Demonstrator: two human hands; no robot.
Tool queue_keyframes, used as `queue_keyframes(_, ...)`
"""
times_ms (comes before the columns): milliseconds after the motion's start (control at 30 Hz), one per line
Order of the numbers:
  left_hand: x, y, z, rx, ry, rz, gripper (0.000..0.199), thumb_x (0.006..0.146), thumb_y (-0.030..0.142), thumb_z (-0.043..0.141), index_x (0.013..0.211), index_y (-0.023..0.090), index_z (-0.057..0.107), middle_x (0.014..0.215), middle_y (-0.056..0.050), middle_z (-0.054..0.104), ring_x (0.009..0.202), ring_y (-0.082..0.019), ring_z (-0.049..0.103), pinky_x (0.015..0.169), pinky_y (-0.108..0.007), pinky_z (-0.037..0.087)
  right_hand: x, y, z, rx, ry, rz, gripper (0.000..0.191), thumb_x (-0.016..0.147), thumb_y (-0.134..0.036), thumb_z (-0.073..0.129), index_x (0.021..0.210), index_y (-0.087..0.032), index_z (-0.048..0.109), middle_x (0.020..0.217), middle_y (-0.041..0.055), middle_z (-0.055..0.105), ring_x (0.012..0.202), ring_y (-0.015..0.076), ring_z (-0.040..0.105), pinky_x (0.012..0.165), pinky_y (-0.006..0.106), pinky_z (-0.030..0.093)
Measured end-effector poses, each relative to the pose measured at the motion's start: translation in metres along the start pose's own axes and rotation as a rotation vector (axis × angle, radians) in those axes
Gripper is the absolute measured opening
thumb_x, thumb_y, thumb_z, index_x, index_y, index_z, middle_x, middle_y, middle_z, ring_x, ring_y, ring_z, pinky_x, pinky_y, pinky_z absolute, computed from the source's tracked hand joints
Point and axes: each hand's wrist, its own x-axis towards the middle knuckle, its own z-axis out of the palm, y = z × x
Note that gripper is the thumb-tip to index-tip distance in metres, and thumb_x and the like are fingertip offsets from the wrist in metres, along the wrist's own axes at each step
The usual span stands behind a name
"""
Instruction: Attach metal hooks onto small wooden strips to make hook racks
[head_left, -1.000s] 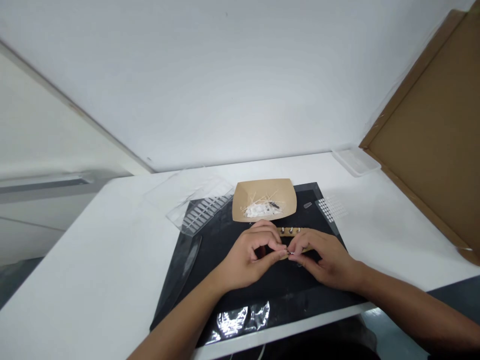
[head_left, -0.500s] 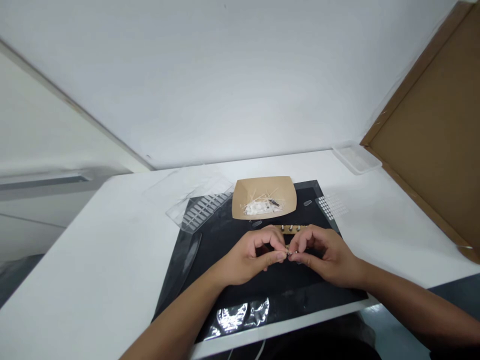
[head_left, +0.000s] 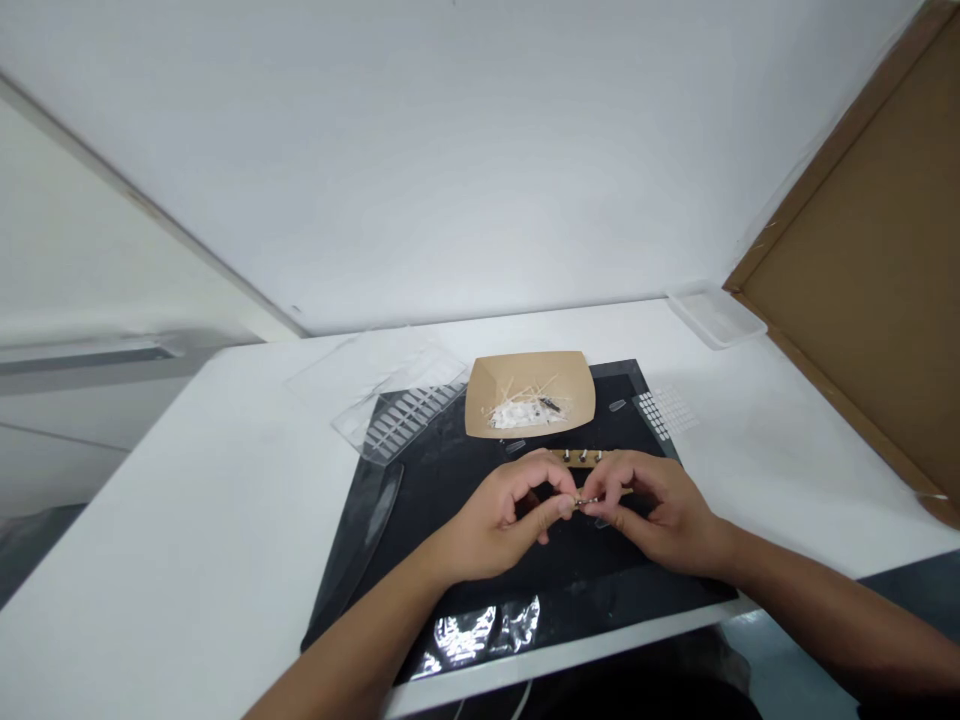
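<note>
My left hand [head_left: 517, 510] and my right hand [head_left: 656, 505] meet over the black mat [head_left: 495, 600], thumbs and forefingers pinched. Between their fingertips is a small shiny metallic-looking piece [head_left: 587, 502]; its kind is too small to make out. Just beyond the fingers lies a tan strip [head_left: 576, 464] with several small dark-and-white pegs on it, partly hidden by my hands. A clear false nail tip [head_left: 601, 523] shows beneath my right fingers. Another nail tip [head_left: 515, 446] rests on the mat past my left hand.
Behind the hands stands a brown paper tray [head_left: 491, 375] with thin sticks and white scraps. To the left is a clear case of nail tips [head_left: 405, 425]; to the right, a sheet of white adhesive tabs [head_left: 667, 412]. A plastic box [head_left: 716, 318] sits by the cardboard [head_left: 862, 230].
Both hands keep their pinch, with small finger shifts. The right fingertips have moved slightly right, and more of the shiny piece shows. The surrounding things have stayed put.
</note>
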Motion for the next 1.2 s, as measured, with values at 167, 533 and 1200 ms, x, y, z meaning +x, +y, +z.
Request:
queue_keyframes(167, -0.001, 0.001, 0.004, 0.127, 0.03, 0.095, 0.022, 0.105, 0.033, 0.059, 0.096, 0.014, 0.066, 0.094, -0.004, 0.057, 0.065, -0.008, 0.059, 0.056, -0.018, 0.058, 0.001, 0.003, -0.001, -0.18, 0.022, -0.191, 0.018, 0.098, -0.012, 0.07, 0.089, -0.023, 0.06, 0.1, 0.0016, 0.077, 0.092, 0.0141, 0.074, 0.085, 0.028, 0.062)
queue_keyframes(533, -0.004, -0.007, 0.008, 0.089, 0.011, 0.075, 0.019, 0.106, 0.032, 0.056, 0.099, 0.016, 0.061, 0.098, -0.004, 0.056, 0.064, -0.007, 0.062, 0.053, -0.018, 0.057, -0.004, 0.009, -0.004, -0.249, -0.037, -0.389, 0.023, 0.096, -0.001, 0.067, 0.087, -0.021, 0.058, 0.108, 0.0068, 0.074, 0.096, 0.0149, 0.074, 0.082, 0.027, 0.064)
queue_keyframes(1200, -0.003, -0.006, 0.003, -0.054, -0.005, 0.011, 0.024, 0.096, 0.036, 0.074, 0.102, 0.013, 0.07, 0.106, -0.009, 0.062, 0.066, -0.008, 0.063, 0.045, -0.015, 0.058, 0.001, 0.001, -0.004, -0.155, 0.015, -0.248, 0.026, 0.097, -0.009, 0.071, 0.077, -0.021, 0.058, 0.101, 0.0034, 0.076, 0.091, 0.014, 0.075, 0.078, 0.025, 0.064)
